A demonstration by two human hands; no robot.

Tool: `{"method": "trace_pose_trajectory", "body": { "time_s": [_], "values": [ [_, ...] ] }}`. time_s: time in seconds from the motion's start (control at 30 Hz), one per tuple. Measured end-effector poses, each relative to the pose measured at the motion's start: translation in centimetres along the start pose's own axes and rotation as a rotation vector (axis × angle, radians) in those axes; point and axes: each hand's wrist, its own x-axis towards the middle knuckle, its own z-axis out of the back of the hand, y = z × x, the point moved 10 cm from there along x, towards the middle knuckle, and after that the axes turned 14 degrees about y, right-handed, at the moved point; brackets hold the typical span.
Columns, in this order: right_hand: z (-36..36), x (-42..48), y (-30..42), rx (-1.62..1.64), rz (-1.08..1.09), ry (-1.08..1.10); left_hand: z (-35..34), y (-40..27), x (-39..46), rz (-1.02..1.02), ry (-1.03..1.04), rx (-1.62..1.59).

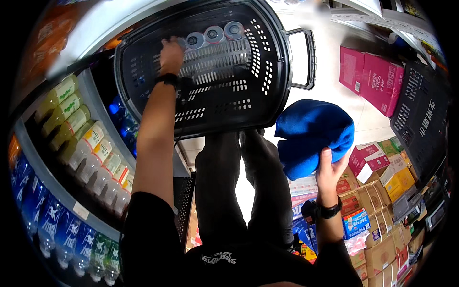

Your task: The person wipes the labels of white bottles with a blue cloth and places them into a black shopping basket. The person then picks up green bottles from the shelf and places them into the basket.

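Note:
My left hand (171,56) reaches into a black plastic shopping basket (215,122), at the left end of a row of clear-rimmed round containers (214,34). Its fingertips are at the leftmost container, partly hidden, so a firm grip cannot be made out. To the right of the basket my right hand (333,168) holds a folded blue cloth (315,132), thumb on the near side. Both wrists wear black bands. The basket's perforated bottom shows below the row, and its handle (311,59) sticks out to the right.
Shelves of drink bottles (102,152) and blue-labelled bottles (50,219) line the left. Pink cartons (373,77) stand on the floor at the upper right, beside another black basket (423,114). Stacked cardboard boxes (382,229) fill the lower right. My legs are below the basket.

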Motion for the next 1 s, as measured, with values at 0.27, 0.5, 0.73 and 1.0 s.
{"method": "trace_pose_trajectory", "body": {
  "time_s": [0.27,0.5,0.73,1.0],
  "values": [
    [1.6,-2.0,4.5,-0.028,0.008,-0.011,7.8,-0.4,-11.9,-0.244,-0.150,0.062],
    [1.4,-6.2,22.9,0.083,0.301,0.210,33.1,-4.8,-41.4,-0.602,-0.349,-0.138],
    [-0.2,-11.8,45.7,0.425,0.662,0.438,53.9,-7.8,-65.9,-0.776,-0.655,-0.420],
    [-2.5,-23.0,64.4,0.044,1.298,0.682,64.4,-15.1,-79.6,-1.056,-0.900,-0.242]
  ]
}}
